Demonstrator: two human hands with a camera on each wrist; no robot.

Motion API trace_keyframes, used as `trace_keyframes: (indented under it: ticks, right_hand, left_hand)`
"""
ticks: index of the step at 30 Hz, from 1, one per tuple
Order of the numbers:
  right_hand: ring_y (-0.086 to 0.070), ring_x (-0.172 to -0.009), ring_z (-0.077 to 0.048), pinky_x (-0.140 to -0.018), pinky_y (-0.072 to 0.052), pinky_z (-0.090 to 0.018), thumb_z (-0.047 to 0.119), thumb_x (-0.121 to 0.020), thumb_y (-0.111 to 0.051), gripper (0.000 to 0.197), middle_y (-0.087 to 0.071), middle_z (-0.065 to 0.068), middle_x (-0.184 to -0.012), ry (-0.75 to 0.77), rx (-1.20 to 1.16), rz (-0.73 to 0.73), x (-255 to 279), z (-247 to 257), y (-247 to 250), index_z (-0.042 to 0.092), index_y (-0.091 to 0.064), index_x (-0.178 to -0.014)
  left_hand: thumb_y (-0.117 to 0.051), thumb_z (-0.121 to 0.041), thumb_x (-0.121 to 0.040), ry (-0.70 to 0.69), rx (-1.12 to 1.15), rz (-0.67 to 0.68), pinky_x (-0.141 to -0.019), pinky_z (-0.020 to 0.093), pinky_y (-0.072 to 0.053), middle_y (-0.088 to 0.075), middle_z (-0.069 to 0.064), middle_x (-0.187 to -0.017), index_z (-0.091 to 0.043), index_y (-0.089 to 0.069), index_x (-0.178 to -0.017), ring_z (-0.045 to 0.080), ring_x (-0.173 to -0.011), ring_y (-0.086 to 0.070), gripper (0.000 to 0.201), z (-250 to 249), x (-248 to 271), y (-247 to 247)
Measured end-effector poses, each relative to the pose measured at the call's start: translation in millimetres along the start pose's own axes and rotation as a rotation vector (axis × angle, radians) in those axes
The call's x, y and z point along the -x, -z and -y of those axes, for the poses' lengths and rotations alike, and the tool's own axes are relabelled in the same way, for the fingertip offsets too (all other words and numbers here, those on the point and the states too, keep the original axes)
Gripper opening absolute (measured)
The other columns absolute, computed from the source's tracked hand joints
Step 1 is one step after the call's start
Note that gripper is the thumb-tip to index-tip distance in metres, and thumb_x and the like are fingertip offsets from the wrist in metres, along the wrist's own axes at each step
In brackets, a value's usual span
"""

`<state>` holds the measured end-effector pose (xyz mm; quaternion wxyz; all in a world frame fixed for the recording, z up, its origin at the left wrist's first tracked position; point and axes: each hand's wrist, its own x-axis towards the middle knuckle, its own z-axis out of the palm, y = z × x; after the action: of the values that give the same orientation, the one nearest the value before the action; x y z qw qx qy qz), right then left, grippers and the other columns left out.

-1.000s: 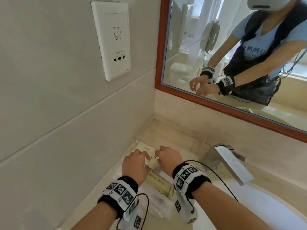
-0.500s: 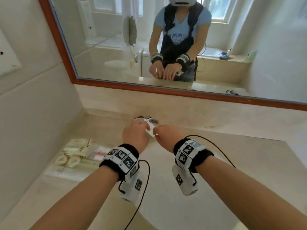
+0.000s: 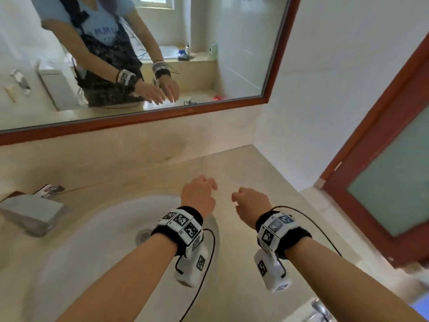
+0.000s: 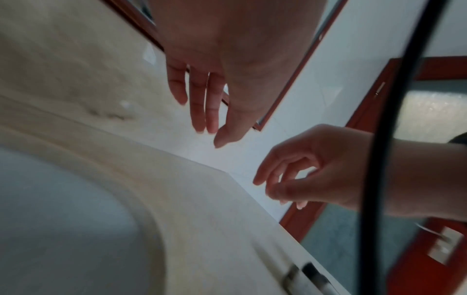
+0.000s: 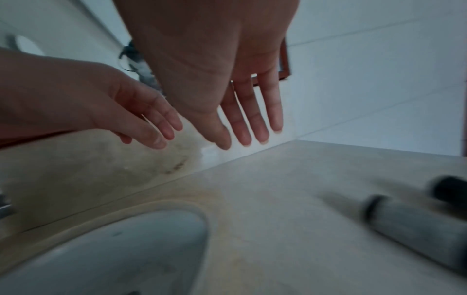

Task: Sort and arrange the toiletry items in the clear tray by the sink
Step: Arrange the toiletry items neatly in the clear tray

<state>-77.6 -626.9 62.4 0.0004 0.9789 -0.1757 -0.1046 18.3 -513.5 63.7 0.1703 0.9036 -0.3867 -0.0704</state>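
Observation:
The clear tray and its toiletry items are out of view. Both hands hover over the beige counter (image 3: 267, 182) to the right of the sink basin (image 3: 104, 242). My left hand (image 3: 200, 194) holds nothing; its fingers (image 4: 202, 103) point straight forward and down. My right hand (image 3: 251, 203) is a little to its right and also holds nothing. In the right wrist view its fingers (image 5: 248, 119) are straight, with the left hand (image 5: 131, 111) beside them. From the left wrist the right hand (image 4: 310, 169) looks loosely bent.
A chrome faucet (image 3: 32, 217) stands at the left behind the basin. The mirror (image 3: 139, 54) runs along the back wall, and a red-framed glass door (image 3: 390, 173) is at the right. Blurred grey cylinders with black caps (image 5: 417, 227) lie on the counter's near right.
The view swung from the tray at the left, past the faucet, to the right counter. Both hands moved right with it, and the small white packet they held is gone from them.

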Motion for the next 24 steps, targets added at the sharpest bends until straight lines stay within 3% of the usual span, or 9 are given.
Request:
trace_keyframes:
  ticks: [7, 12, 15, 18, 24]
  right_hand:
    - [-0.049, -0.118, -0.026, -0.084, -0.047, -0.035, 0.014, -0.094, -0.047, 0.043, -0.045, -0.007, -0.131, -0.362, -0.072, 0.140, 42.4, -96.8, -43.9, 0.017, -0.038, -0.136]
    - [-0.052, -0.113, -0.027, -0.078, -0.047, -0.033, 0.019, -0.096, -0.046, 0.049, -0.042, -0.009, -0.132, -0.457, -0.148, 0.185, 52.2, -121.0, -73.3, 0.021, -0.027, -0.141]
    - [-0.053, -0.111, -0.027, -0.075, -0.045, -0.032, 0.010, -0.093, -0.050, 0.061, -0.041, -0.010, -0.133, -0.443, -0.192, 0.210, 50.0, -126.6, -82.3, 0.021, -0.021, -0.145]
    - [-0.055, -0.110, -0.030, -0.081, -0.048, -0.034, 0.004, -0.088, -0.052, 0.071, -0.040, -0.012, -0.133, -0.422, -0.229, 0.251, 46.9, -129.2, -84.6, 0.021, -0.017, -0.147]
    - [-0.058, -0.105, -0.032, -0.076, -0.047, -0.035, 0.003, -0.086, -0.054, 0.056, -0.044, -0.013, -0.126, -0.409, -0.220, 0.287, 35.5, -132.4, -80.9, 0.018, -0.033, -0.136]
  left_hand:
    - [-0.052, -0.005, -0.088, -0.280, -0.015, 0.270, -0.100, 0.033, -0.039, -0.051, 0.003, -0.129, -0.021, -0.053, -0.123, 0.021, -0.124, -0.043, 0.039, -87.6, -20.5, -75.7]
    - [-0.048, -0.004, -0.089, -0.472, -0.124, 0.423, -0.101, 0.037, -0.038, -0.052, 0.003, -0.133, -0.020, -0.051, -0.130, 0.024, -0.128, -0.039, 0.044, -120.4, -21.5, -113.5]
    - [-0.046, -0.006, -0.092, -0.498, -0.161, 0.458, -0.105, 0.038, -0.034, -0.050, 0.002, -0.137, -0.021, -0.051, -0.131, 0.024, -0.131, -0.037, 0.043, -126.3, -24.1, -127.8]
    - [-0.046, -0.006, -0.092, -0.478, -0.196, 0.445, -0.102, 0.037, -0.032, -0.053, 0.002, -0.132, -0.024, -0.055, -0.127, 0.025, -0.125, -0.041, 0.040, -125.7, -29.1, -137.2]
    - [-0.044, -0.014, -0.094, -0.375, -0.223, 0.313, -0.099, 0.034, -0.032, -0.057, 0.001, -0.124, -0.026, -0.056, -0.123, 0.025, -0.117, -0.047, 0.034, -116.9, -41.6, -137.8]
